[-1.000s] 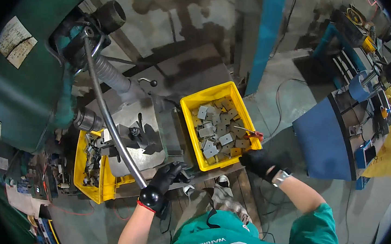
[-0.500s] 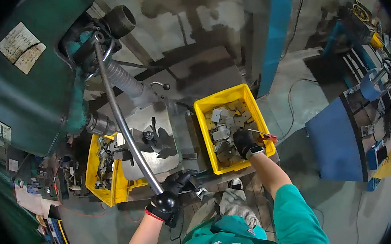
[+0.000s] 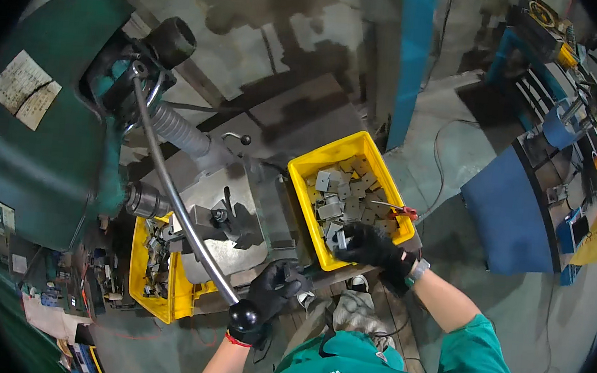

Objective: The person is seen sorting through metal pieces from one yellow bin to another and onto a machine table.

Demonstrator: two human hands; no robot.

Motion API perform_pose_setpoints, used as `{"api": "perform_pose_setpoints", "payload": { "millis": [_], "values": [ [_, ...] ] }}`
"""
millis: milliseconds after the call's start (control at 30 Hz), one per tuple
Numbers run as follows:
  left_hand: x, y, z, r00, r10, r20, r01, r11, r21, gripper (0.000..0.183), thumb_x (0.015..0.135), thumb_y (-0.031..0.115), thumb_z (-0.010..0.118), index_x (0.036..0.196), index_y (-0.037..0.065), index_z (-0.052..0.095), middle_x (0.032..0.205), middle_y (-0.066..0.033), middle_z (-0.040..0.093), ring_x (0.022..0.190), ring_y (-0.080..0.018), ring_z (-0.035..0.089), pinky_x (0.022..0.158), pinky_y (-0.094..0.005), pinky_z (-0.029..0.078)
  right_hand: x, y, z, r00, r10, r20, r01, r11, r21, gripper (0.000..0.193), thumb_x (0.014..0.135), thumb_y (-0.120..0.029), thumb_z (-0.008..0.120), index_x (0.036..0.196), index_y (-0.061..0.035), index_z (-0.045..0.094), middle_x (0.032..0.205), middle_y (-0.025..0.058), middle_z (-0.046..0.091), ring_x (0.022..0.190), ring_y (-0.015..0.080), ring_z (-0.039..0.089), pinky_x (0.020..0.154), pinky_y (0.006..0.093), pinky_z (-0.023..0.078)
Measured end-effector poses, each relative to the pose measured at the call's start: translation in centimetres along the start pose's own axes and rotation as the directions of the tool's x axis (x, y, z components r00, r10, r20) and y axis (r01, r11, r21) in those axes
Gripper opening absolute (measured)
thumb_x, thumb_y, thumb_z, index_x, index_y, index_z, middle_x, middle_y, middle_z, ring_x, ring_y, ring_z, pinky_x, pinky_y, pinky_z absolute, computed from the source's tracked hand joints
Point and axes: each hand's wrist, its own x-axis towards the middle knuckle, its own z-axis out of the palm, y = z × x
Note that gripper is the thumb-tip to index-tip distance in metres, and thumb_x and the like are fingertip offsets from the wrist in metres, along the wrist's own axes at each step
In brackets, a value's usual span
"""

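Note:
My right hand (image 3: 373,247), in a black glove, is closed on a small grey metal bracket (image 3: 341,239) above the near end of the right yellow bin (image 3: 334,266). Many bent, drilled metal brackets (image 3: 341,187) lie loose in that bin. My left hand (image 3: 277,288), also gloved in black, is curled just beyond the black ball knob (image 3: 245,315) of a long steel lever (image 3: 182,212). Its fingers are bent together; whether anything is between them is hidden. To its upper left, a dark clamping fixture (image 3: 228,221) sits on the drill press's metal table (image 3: 243,256).
The green drill press (image 3: 54,137) with its chuck (image 3: 144,200) rises at left. Below it a second yellow bin (image 3: 174,296) holds metal parts. A red-handled tool (image 3: 404,212) rests over the right bin's edge. A blue post (image 3: 412,68) and a blue-sided bench (image 3: 512,219) stand at right.
My right hand has come up out of the brackets and moved toward me and slightly left, now with a bracket in its fingers. My left hand stays by the knob, its fingers curled more upward.

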Motion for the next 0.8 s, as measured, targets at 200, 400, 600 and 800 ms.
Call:
{"api": "perform_pose_setpoints", "payload": {
  "millis": [200,400,600,800],
  "values": [
    [0.8,3.4,3.2,0.995,0.101,0.000,-0.095,0.931,0.352,0.048,0.073,0.017,0.069,0.118,0.008,0.053,0.103,-0.0061,0.060,0.096,-0.0141,0.055,0.086,-0.0293,0.044,-3.6,-2.1,2.1,0.963,-0.266,0.034,0.261,0.960,0.104,0.033,0.072,-0.007,0.074,0.101,-0.0049,0.058,0.091,0.0027,0.062,0.082,0.0074,0.056,0.072,0.0248,0.048],
    [1.6,4.3,4.7,0.979,0.197,0.044,-0.192,0.842,0.505,0.049,0.070,0.017,0.073,0.114,0.005,0.055,0.095,-0.0111,0.061,0.088,-0.0180,0.061,0.077,-0.0310,0.050,-5.4,-3.8,1.9,0.987,-0.135,0.083,0.121,0.980,0.156,0.040,0.072,-0.011,0.075,0.107,-0.0046,0.057,0.092,0.0023,0.064,0.082,0.0084,0.057,0.075,0.0266,0.049],
    [1.9,4.0,5.4,0.969,0.240,0.062,-0.239,0.837,0.493,0.045,0.069,0.017,0.074,0.109,0.005,0.058,0.092,-0.0102,0.063,0.083,-0.0200,0.063,0.075,-0.0317,0.050,-5.5,-2.0,2.2,0.990,-0.115,0.081,0.094,0.969,0.229,0.043,0.073,-0.011,0.074,0.111,-0.0047,0.055,0.096,0.0023,0.062,0.083,0.0092,0.057,0.077,0.0269,0.049],
    [2.0,4.3,5.7,0.929,0.352,0.118,-0.349,0.718,0.602,0.043,0.069,0.017,0.073,0.109,0.009,0.058,0.093,-0.0114,0.063,0.083,-0.0250,0.062,0.073,-0.0347,0.049,-5.4,-1.6,2.3,0.986,-0.147,0.075,0.128,0.968,0.215,0.046,0.073,-0.012,0.075,0.113,-0.0051,0.054,0.096,0.0032,0.063,0.084,0.0097,0.058,0.077,0.0270,0.049]
  ]
}}
